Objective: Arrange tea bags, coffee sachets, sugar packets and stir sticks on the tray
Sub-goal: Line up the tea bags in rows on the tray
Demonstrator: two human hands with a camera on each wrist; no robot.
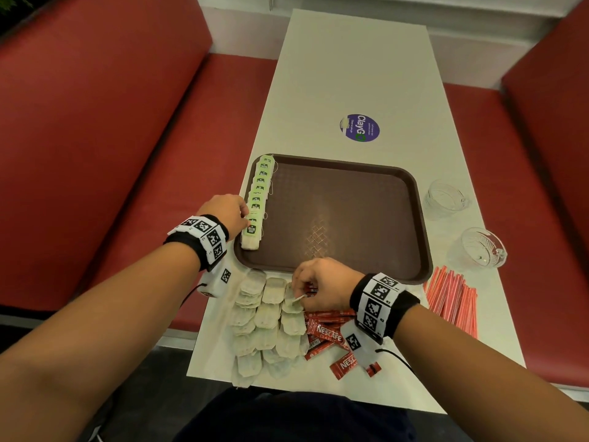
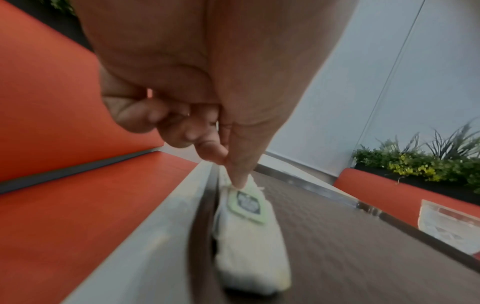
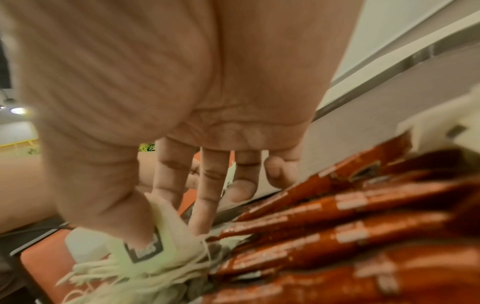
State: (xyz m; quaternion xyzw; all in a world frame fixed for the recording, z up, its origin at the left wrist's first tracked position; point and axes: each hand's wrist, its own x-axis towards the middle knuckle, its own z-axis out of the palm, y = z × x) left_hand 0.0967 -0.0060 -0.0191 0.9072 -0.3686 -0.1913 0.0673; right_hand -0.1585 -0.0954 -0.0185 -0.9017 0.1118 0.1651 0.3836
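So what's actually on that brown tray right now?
On the tray, only a row of tea bags along its left edge, the left hand touching the nearest. Whether anything lies beneath them is hidden.

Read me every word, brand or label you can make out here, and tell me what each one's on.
"ClayGO": round purple sticker on the table; its small print is unreadable.
"NESCAFE CLASSIC": red coffee sachets near the table's front edge.
Green tea bag tags on the tray: dark logo, too small to read.
Wristband markers: patterns, no words.
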